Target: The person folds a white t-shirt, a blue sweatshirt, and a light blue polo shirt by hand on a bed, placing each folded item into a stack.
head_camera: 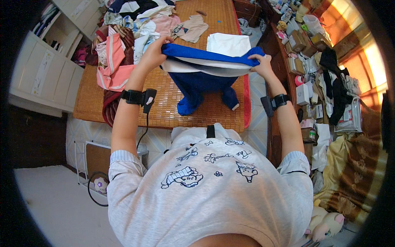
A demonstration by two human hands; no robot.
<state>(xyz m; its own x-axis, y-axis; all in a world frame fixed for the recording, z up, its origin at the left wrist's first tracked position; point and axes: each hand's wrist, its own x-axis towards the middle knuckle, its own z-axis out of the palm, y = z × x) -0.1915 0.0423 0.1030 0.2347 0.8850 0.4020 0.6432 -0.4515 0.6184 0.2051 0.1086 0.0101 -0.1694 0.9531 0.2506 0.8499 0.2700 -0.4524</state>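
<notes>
A blue and white garment (206,81) hangs stretched between my two hands above a bamboo mat. My left hand (155,52) grips its upper edge at one end, and my right hand (261,64) pinches the other end. Between them the top edge sags slightly, with a white band below the blue. Its lower blue parts dangle near the mat's front edge; whether they touch it I cannot tell. Just beyond the garment lies a folded white cloth (229,44). Past my left hand, a beige printed shirt (192,28) is spread flat.
The bamboo mat (92,100) covers a bed with red edging. Heaped clothes (148,21) and a coral garment with white stripes (114,61) lie at the left. A cluttered wooden cabinet (277,40) runs along the right. White wardrobe (40,68) stands left; a cable hangs from my left wrist device (148,100).
</notes>
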